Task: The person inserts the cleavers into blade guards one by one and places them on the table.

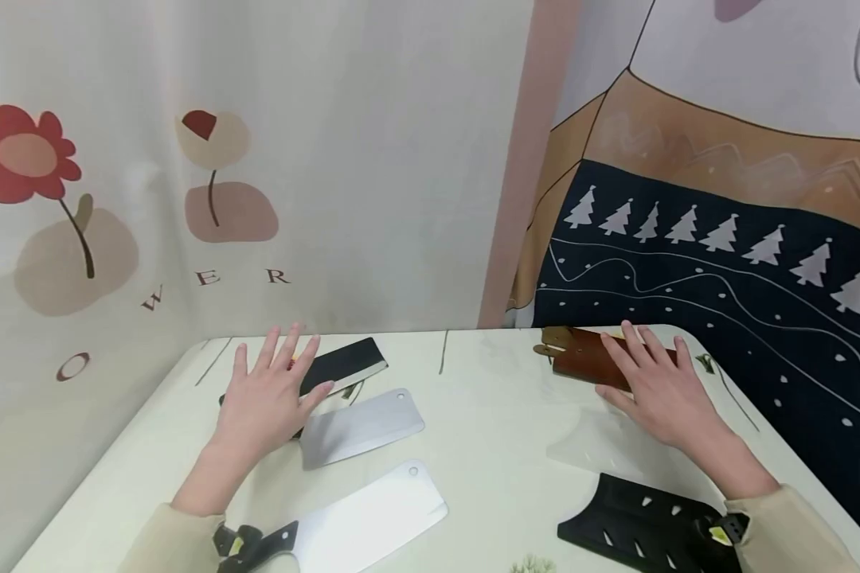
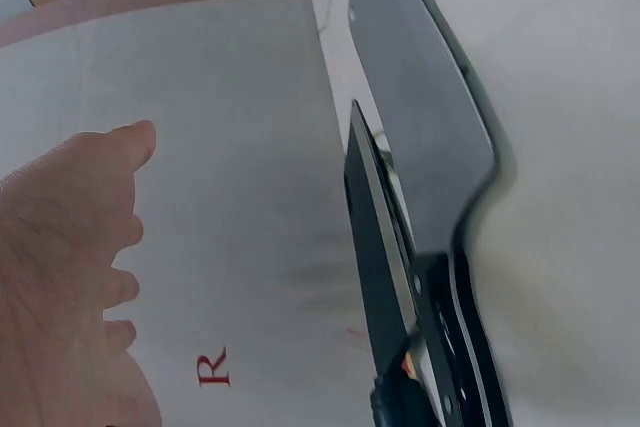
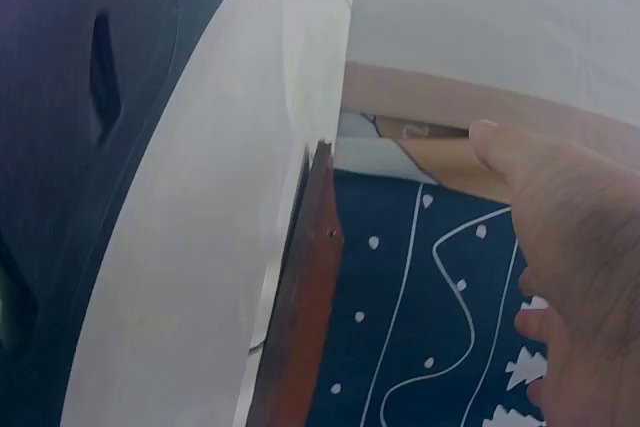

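My left hand (image 1: 265,406) hovers with fingers spread over the left side of the table and holds nothing. Beneath and beside it lie a dark-bladed knife (image 1: 347,362) with a pale edge and a grey cleaver (image 1: 365,426), their handles largely hidden by the hand. Nearer me is a larger cleaver (image 1: 373,517) with a black handle, partly behind my wrist. At the right, my other hand (image 1: 662,398) is spread above a brown leather knife sheath (image 1: 588,358), covering part of it. A translucent sheath-like piece (image 1: 588,446) and a black slotted blade sheath (image 1: 638,517) lie closer to me.
The white table (image 1: 487,446) ends at a pale curtain (image 1: 365,199) behind and to the left. Dark blue cloth with white trees (image 1: 688,270) hangs past the right edge. Each wrist wears a strapped device (image 1: 724,529).
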Demonstrator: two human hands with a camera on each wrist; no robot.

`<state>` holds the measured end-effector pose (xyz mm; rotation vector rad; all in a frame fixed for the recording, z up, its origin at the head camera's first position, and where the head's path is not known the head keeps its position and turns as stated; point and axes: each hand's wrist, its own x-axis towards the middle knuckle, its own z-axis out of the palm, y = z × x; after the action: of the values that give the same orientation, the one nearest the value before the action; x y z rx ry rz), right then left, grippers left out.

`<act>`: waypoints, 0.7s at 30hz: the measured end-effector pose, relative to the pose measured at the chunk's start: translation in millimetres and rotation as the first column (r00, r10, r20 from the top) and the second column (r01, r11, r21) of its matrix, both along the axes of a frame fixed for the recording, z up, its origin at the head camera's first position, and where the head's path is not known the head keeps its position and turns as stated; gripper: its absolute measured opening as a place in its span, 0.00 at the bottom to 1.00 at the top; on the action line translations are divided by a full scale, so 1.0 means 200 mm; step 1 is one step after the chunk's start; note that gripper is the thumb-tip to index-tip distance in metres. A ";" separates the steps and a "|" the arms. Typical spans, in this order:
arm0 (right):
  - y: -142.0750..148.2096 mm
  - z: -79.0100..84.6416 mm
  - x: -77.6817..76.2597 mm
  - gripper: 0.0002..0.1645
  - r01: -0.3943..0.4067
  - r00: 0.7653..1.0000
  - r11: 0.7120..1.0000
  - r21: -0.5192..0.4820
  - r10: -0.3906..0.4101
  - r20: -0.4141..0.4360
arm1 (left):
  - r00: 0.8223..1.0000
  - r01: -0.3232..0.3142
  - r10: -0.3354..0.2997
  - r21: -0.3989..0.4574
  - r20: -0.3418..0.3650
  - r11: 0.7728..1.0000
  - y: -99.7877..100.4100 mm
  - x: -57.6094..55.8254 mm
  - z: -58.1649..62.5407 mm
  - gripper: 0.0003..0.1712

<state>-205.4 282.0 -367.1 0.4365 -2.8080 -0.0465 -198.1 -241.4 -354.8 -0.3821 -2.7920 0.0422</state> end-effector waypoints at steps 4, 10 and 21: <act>0.02 0.00 -0.03 0.51 -0.018 1.000 0.999 -0.027 0.018 -0.016 | 1.000 0.018 -0.018 0.012 -0.008 1.000 -0.06 -0.02 -0.01 0.42; 0.08 -0.01 -0.11 0.55 -0.026 1.000 0.999 -0.042 0.026 -0.005 | 1.000 0.015 -0.016 0.039 0.015 0.999 -0.14 -0.07 -0.03 0.37; 0.23 -0.09 -0.25 0.58 -0.001 0.989 0.996 -0.085 0.013 0.144 | 0.997 -0.031 0.025 0.079 0.076 0.996 -0.31 -0.17 -0.09 0.40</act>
<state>-255.2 328.9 -385.7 0.4468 -2.9373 0.1093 -231.2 -302.6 -372.5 -0.3317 -2.8619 -0.0789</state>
